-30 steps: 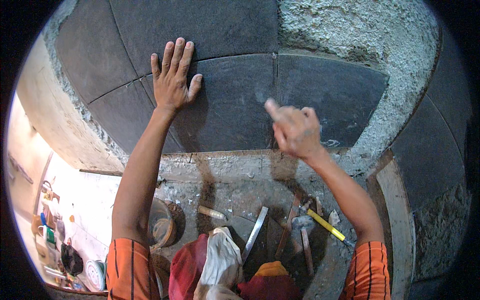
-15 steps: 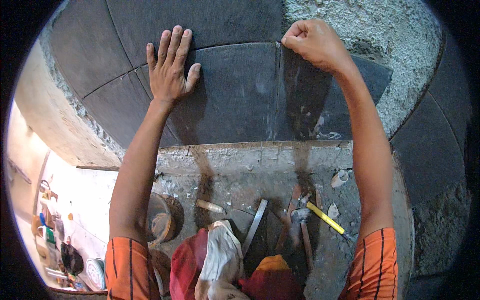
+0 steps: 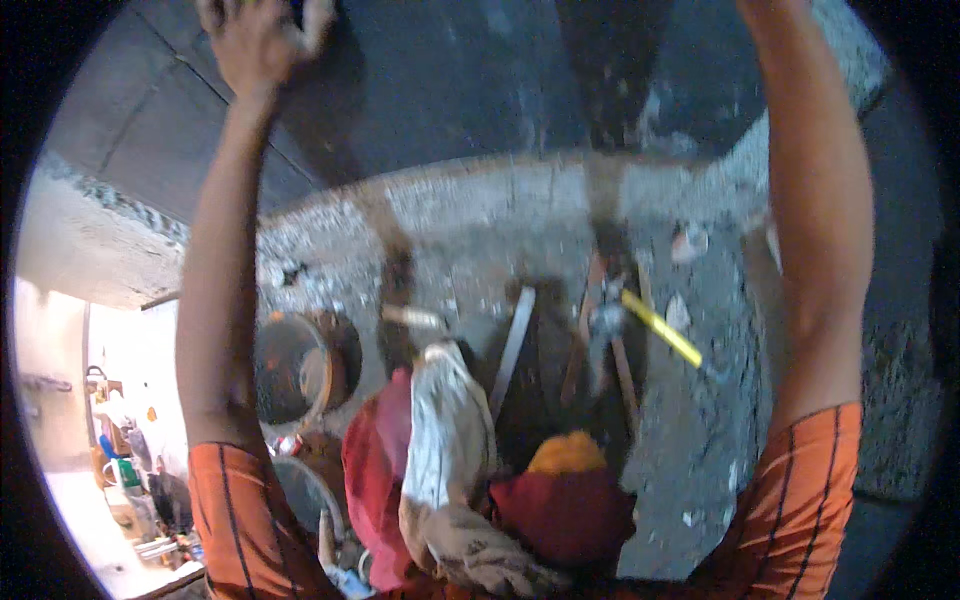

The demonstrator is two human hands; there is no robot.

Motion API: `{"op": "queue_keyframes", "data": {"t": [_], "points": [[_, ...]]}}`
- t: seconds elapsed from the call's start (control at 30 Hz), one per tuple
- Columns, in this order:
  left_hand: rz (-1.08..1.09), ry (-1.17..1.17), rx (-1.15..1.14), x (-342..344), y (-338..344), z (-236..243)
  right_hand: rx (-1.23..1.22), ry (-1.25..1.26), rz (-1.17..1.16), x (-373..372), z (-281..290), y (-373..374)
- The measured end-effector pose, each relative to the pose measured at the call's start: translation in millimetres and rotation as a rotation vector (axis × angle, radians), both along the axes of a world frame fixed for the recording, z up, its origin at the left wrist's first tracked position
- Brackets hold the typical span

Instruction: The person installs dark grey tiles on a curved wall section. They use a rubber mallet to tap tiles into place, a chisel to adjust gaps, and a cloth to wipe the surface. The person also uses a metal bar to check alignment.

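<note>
My left hand point(image 3: 258, 42) lies on the dark grey tiles point(image 3: 440, 95) at the upper left, fingers and thumb apart, holding nothing I can see; the fingertips run past the top edge. My right forearm point(image 3: 815, 160) reaches up at the right, over the tiled surface, and its hand is out of the picture. Thin joint lines divide the tiles at the left. Their near edge ends above a rough pale cement face point(image 3: 480, 205). The picture is somewhat blurred.
Below lie a yellow stick-like tool point(image 3: 662, 328), a flat metal strip point(image 3: 513, 345) and a short pale piece point(image 3: 413, 317). A round bucket point(image 3: 330, 385) stands beside my left arm. White cloth point(image 3: 440, 430) and red cloth point(image 3: 378, 470) hang near me. Bottles and household items crowd the bright far left.
The view has tipped down, so the tiles sit higher. My left hand is now partly cut off at the top. My right hand, a closed fist before, has left the picture; its arm stands farther right.
</note>
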State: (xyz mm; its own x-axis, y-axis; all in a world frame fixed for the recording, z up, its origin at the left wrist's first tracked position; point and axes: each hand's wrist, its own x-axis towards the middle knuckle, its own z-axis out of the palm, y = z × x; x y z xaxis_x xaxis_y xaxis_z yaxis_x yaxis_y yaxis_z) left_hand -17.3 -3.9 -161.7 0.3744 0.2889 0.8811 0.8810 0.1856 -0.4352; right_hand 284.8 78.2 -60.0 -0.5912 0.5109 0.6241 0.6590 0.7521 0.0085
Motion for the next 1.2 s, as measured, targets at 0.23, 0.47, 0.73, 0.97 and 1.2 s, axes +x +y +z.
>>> {"op": "queue_keyframes", "data": {"t": [0.23, 0.47, 0.73, 0.97, 1.2], "points": [[-0.125, -0.068, 0.023, -10.2, 2.3, -7.3, -0.309, 0.002, 0.003, -9.7, 18.3, -8.4], [-0.16, -0.114, 0.009, -6.7, 9.3, -5.1, -0.1, -0.118, -0.138, -12.3, 19.6, 5.6], [-0.105, -0.081, 0.017, -2.1, 5.9, -4.9, 0.007, -0.143, -0.23, -11.4, 20.9, -12.4], [-0.1, -0.052, -0.006, -6.1, 2.1, -0.8, 0.425, 0.295, 0.293, 24.1, -20.8, 5.5], [-0.293, -0.193, 0.102, 36.6, -3.6, 20.6, -0.421, -0.246, -0.143, 67.5, -248.9, -67.1]]}}
